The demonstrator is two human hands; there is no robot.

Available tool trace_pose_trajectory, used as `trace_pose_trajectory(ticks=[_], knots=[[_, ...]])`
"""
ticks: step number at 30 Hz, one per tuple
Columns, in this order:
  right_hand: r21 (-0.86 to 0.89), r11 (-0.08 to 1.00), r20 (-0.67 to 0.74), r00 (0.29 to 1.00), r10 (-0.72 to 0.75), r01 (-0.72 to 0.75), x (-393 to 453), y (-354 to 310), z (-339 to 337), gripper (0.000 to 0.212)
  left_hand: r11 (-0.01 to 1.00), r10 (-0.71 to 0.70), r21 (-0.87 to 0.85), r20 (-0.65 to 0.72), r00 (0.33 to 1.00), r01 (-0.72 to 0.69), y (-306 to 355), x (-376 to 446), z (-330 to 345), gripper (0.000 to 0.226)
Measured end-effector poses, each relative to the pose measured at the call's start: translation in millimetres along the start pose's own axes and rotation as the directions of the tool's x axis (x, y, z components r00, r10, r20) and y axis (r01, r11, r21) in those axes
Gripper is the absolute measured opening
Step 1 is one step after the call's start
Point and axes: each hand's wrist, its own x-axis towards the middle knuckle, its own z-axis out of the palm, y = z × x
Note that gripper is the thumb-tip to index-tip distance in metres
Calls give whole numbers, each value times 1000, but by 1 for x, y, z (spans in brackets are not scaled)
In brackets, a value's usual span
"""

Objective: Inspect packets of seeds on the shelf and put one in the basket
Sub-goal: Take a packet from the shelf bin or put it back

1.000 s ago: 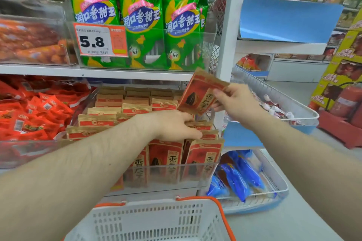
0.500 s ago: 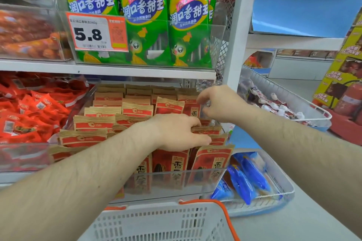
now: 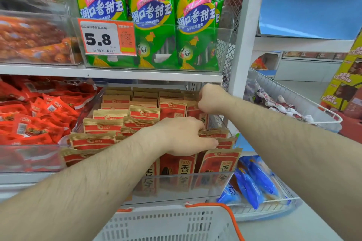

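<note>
Overhead, the shelf edge (image 3: pixel 109 73) sits close above both hands. Left hand (image 3: pixel 184 135) lies flat-fingered on brown-and-red seed packets (image 3: pixel 144 112); right hand (image 3: pixel 210 98) pinches one far packet (image 3: pixel 197 112).

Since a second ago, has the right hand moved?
Yes. The right hand went from holding a packet up by the white shelf post to reaching left and down into the back row of seed packets.

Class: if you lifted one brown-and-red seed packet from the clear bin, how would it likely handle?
The seed packets look like flat paper pouches, so probably light and somewhat floppy. They lean on each other in the clear bin, so neighbours may slump when one leaves. The matte paper likely grips well.
</note>
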Motion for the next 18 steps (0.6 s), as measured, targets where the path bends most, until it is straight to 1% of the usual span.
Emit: trace_pose_trajectory(ticks=[2,4,6,7,8,9,11,12,13,14,15,16,17,18], knots=[[-37,999,50,999,7,-5,5,-6,3,20,1000,0,12,0,1000,0,0,0,0,64],[-41,999,139,990,12,-6,9,-10,5,24,999,0,40,5,1000,0,1,0,-1,66],[-16,1000,252,968,-8,12,11,-9,7,20,997,-1,79,5,1000,0,2,-1,-2,70],[10,1000,287,958,-21,19,10,-8,8,17,996,0,94,4,1000,-1,2,-1,-2,71],[62,998,295,955,-28,10,9,-6,7,18,995,0,102,4,1000,0,3,-2,-2,71],[163,986,298,954,-28,-22,6,-4,6,19,995,-4,103,0,1000,4,2,-2,-1,71],[381,922,281,959,-39,-74,1,1,2,24,995,-20,98,-29,999,23,2,-3,0,68],[408,910,297,953,-57,-73,-2,3,-1,21,994,-30,101,-52,998,35,2,-4,0,68],[390,919,325,942,-88,-49,-6,4,-4,13,992,-36,117,-73,997,45,2,-5,0,68],[337,941,359,927,-111,-18,-8,5,-7,25,988,-38,144,-87,996,50,3,-6,1,68],[220,975,396,911,-114,26,-13,4,-10,35,983,-37,175,-93,995,53,4,-7,1,69],[89,994,432,896,-97,65,-17,3,-10,34,978,-36,203,-96,995,55,5,-8,1,70],[-36,994,433,898,-81,107,-20,1,-9,29,973,-38,224,-101,994,60,6,-9,2,72],[-120,982,391,916,-91,148,-22,0,-7,22,970,-41,236,-107,993,65,7,-11,2,73]])
